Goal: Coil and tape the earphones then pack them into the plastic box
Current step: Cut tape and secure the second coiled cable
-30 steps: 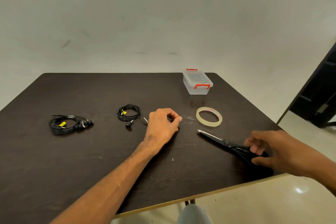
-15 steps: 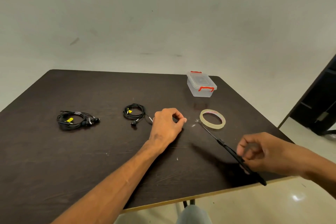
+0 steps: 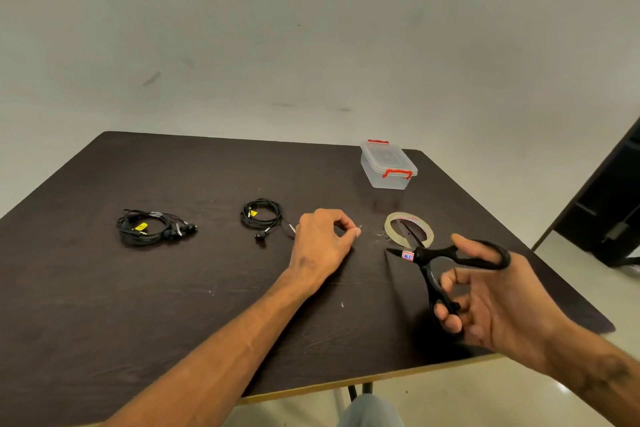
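The left hand (image 3: 323,241) pinched something tiny and pale at its fingertips, likely a strip of clear tape stretching right toward the flat clear tape roll (image 3: 409,230). The right hand (image 3: 491,295) gripped the black plastic-handled scissors (image 3: 446,267), blades open and pointing left at that gap, so it was the nearer hand for cutting. The small black coiled earphones (image 3: 262,217) lay just left of the left hand. A bigger black earphone bundle (image 3: 152,227) sat further left. The clear plastic box with red clips (image 3: 388,164) stood closed at the far side of the dark brown desk (image 3: 104,305), before a plain pale wall (image 3: 311,28).
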{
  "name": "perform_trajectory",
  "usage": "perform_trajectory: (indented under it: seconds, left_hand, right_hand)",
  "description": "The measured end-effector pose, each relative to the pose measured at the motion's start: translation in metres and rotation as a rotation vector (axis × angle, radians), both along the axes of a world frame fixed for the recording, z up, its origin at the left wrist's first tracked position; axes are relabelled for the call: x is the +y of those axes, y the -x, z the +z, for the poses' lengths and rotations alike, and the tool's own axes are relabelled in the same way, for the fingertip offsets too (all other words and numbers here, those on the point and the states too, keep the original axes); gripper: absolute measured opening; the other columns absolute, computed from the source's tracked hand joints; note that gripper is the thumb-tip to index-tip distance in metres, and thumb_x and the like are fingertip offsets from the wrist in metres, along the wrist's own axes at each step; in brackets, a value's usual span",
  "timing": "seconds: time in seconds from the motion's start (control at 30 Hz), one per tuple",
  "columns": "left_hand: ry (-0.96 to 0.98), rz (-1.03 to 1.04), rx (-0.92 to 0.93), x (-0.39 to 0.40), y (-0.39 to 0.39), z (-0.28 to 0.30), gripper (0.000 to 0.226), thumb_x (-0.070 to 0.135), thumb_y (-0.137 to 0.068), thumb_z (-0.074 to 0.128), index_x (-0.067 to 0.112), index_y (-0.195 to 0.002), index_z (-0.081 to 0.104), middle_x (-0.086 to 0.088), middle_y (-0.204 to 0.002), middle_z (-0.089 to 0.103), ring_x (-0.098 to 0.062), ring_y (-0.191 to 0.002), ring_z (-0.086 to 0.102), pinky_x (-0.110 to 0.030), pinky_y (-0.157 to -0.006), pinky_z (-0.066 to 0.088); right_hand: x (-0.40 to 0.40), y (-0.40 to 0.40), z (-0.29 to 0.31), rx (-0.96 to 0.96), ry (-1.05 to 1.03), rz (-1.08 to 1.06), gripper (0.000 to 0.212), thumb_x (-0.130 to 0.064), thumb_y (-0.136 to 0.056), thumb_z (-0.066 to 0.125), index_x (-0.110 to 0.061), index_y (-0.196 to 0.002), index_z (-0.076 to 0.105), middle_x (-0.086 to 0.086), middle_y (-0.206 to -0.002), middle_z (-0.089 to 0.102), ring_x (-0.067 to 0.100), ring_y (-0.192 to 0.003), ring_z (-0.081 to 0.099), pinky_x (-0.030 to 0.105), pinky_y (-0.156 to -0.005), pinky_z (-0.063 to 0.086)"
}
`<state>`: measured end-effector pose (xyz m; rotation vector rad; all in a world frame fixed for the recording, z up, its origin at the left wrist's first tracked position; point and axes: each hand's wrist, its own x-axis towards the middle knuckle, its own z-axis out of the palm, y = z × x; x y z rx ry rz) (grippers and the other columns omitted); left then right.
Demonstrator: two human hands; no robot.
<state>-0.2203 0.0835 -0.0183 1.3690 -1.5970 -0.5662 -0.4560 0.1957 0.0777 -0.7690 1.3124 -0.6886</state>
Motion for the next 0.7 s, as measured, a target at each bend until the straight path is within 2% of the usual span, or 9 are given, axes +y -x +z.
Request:
perform_trajectory:
  seconds: [0.1, 0.17, 0.27, 0.37, 0.47, 0.57, 0.63, 0.7]
  left_hand:
    - [-0.004, -0.006, 0.015, 0.0, 0.0, 0.0, 0.009, 0.034, -0.088, 0.081, 0.028, -0.081, 0.078, 0.017, -0.084, 0.077, -0.004, -0.066, 0.073, -0.039, -0.082, 0.063]
    - [-0.008, 0.0, 0.012, 0.0, 0.0, 0.0, 0.009, 0.033, -0.088, 0.081, 0.029, -0.081, 0.078, 0.017, -0.084, 0.076, -0.004, -0.067, 0.073, -0.039, -0.082, 0.063]
    - [-0.008, -0.004, -0.004, 0.0, -0.001, 0.0, 0.007, 0.032, -0.089, 0.081, 0.028, -0.083, 0.079, 0.017, -0.082, 0.076, -0.003, -0.064, 0.072, -0.037, -0.082, 0.063]
    - [-0.003, 0.0, -0.004, 0.001, -0.001, 0.001, 0.007, 0.032, -0.088, 0.081, 0.028, -0.083, 0.08, 0.017, -0.081, 0.076, -0.003, -0.064, 0.072, -0.036, -0.082, 0.063]
    - [-0.008, 0.0, -0.004, 0.001, -0.001, 0.002, 0.007, 0.032, -0.089, 0.081, 0.027, -0.084, 0.08, 0.016, -0.08, 0.076, -0.003, -0.065, 0.072, -0.035, -0.081, 0.063]
    - [-0.005, 0.031, 0.001, 0.0, -0.001, 0.001, 0.009, 0.032, -0.09, 0.079, 0.025, -0.084, 0.079, 0.013, -0.076, 0.074, -0.005, -0.065, 0.072, -0.032, -0.081, 0.063]
    - [0.004, 0.073, 0.002, 0.001, -0.001, 0.001, 0.012, 0.032, -0.091, 0.077, 0.024, -0.082, 0.077, 0.012, -0.07, 0.072, -0.006, -0.062, 0.071, -0.028, -0.082, 0.06]
    - [0.035, 0.107, 0.04, 0.001, -0.001, 0.001, 0.013, 0.033, -0.091, 0.075, 0.025, -0.08, 0.073, 0.011, -0.07, 0.072, -0.007, -0.059, 0.07, -0.032, -0.082, 0.06]
  right_hand:
    - [-0.008, -0.004, -0.001, -0.034, -0.023, -0.002, 0.059, -0.065, -0.074, 0.072, -0.007, -0.079, 0.061, 0.029, -0.084, 0.061, 0.031, -0.054, 0.056, 0.03, -0.055, 0.042]
    - [-0.014, -0.01, 0.0, -0.072, -0.036, -0.017, 0.058, -0.063, -0.077, 0.071, -0.006, -0.08, 0.061, 0.028, -0.082, 0.061, 0.03, -0.05, 0.057, 0.028, -0.046, 0.051]
    - [-0.024, -0.018, -0.001, -0.127, -0.044, -0.021, 0.056, -0.061, -0.077, 0.072, -0.007, -0.084, 0.059, 0.025, -0.08, 0.06, 0.027, -0.049, 0.057, 0.023, -0.036, 0.045]
    - [-0.032, -0.024, -0.005, -0.166, -0.05, -0.033, 0.056, -0.058, -0.076, 0.075, -0.007, -0.094, 0.059, 0.022, -0.079, 0.06, 0.025, -0.048, 0.056, 0.022, -0.033, 0.042]
    - [-0.034, -0.027, -0.008, -0.141, -0.017, -0.036, 0.047, -0.044, -0.078, 0.08, -0.006, -0.1, 0.062, 0.019, -0.076, 0.06, 0.021, -0.046, 0.057, 0.019, -0.03, 0.039]
    - [-0.031, -0.024, -0.014, 0.018, 0.1, 0.041, 0.044, -0.027, -0.076, 0.084, 0.0, -0.107, 0.068, 0.019, -0.076, 0.063, 0.018, -0.047, 0.056, 0.016, -0.033, 0.035]
    - [-0.026, -0.02, -0.014, 0.253, 0.191, 0.15, 0.047, -0.029, -0.08, 0.084, 0.003, -0.111, 0.069, 0.022, -0.081, 0.07, 0.02, -0.052, 0.059, 0.019, -0.037, 0.037]
    - [-0.021, -0.017, -0.009, 0.546, 0.267, 0.276, 0.04, -0.033, -0.084, 0.083, -0.006, -0.111, 0.071, 0.018, -0.083, 0.078, 0.021, -0.058, 0.066, 0.022, -0.043, 0.042]
